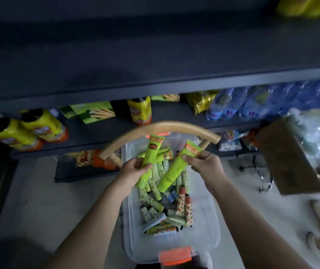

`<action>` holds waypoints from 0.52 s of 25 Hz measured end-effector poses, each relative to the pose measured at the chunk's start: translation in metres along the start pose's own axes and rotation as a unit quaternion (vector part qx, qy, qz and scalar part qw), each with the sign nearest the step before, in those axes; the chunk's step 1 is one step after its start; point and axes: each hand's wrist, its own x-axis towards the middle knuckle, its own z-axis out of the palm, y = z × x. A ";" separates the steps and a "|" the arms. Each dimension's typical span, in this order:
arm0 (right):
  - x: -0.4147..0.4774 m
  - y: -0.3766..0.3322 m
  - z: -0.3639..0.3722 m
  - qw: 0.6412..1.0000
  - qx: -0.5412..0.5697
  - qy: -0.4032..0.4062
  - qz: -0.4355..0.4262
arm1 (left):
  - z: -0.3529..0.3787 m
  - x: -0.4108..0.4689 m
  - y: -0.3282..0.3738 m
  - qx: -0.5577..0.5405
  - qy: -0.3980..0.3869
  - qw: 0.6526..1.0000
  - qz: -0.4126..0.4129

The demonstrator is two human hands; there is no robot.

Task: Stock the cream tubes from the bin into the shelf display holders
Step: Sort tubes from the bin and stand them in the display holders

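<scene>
Here, both hands are over the bin in the lower middle of the frame, and each one holds a tube. The left hand (133,172) has its fingers wrapped round the lower half of a bright green cream tube (151,152), which stands nearly upright with its flat orange end at the top. The right hand (206,166) pinches the flat orange end of a second green tube (172,171) between thumb and fingers; this one slants down toward the lower left, its cap end pointing into the bin. The two tubes are close together but apart.

The clear plastic bin (205,214) sits on a pale floor, with an orange latch (175,256) on its near edge at the bottom of the frame. Inside lies a loose pile of smaller pale green tubes (155,200), and two tubes with orange spots (184,207) lie toward its right side.

A curved wooden chair back (155,126) arches just above the hands. Behind it, dark shelves (155,88) cross the frame. On the lower one stand yellow bottles (29,133) at the left, green snack boxes (95,113) in the middle and wrapped water bottles (252,105) at the right. A brown cardboard box (283,162) sits at the right edge, blurred.
</scene>
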 end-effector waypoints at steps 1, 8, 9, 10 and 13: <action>-0.010 -0.018 -0.005 0.999 0.005 -0.022 -0.028 | -0.003 -0.017 0.016 -0.017 -0.003 1.000 0.019; -0.065 -0.135 -0.063 0.975 0.040 -0.135 -0.173 | 0.017 -0.136 0.131 -0.058 0.082 0.983 0.153; -0.074 -0.151 -0.072 0.969 0.048 -0.139 -0.197 | 0.024 -0.151 0.148 -0.066 0.090 0.980 0.168; -0.084 -0.167 -0.082 0.963 0.056 -0.144 -0.220 | 0.031 -0.166 0.165 -0.074 0.094 0.976 0.181; -0.110 -0.211 -0.109 0.951 0.066 -0.161 -0.256 | 0.047 -0.199 0.210 -0.093 0.096 0.967 0.217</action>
